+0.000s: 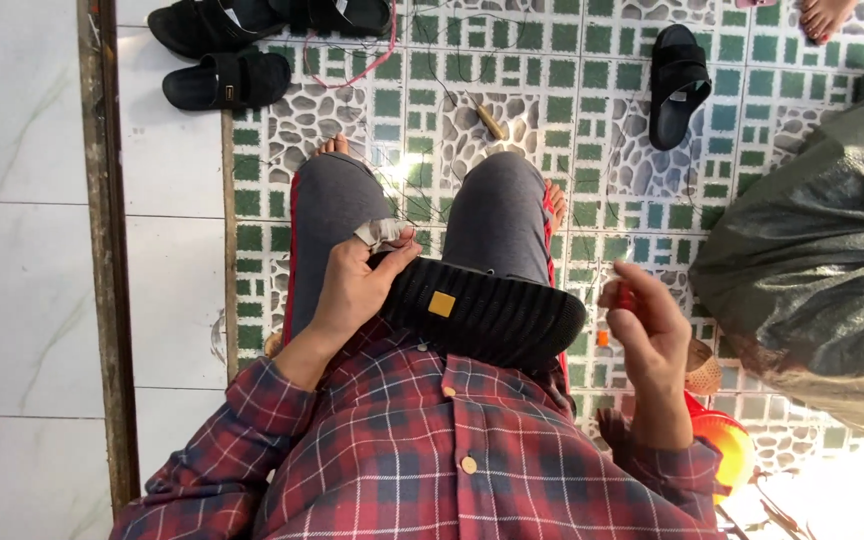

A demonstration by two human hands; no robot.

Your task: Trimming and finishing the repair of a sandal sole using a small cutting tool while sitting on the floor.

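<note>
on the lap | left hand point(357, 290) fingers gripping black shoe sole point(482, 310) | right hand point(647, 320) fingers pinching small red tool point(624, 296)

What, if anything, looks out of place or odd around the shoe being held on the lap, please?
The black shoe lies sole-up across the lap, gripped by the left hand, whose fingertip is wrapped in cloth. Loose thread trails over the tiled floor.
</note>
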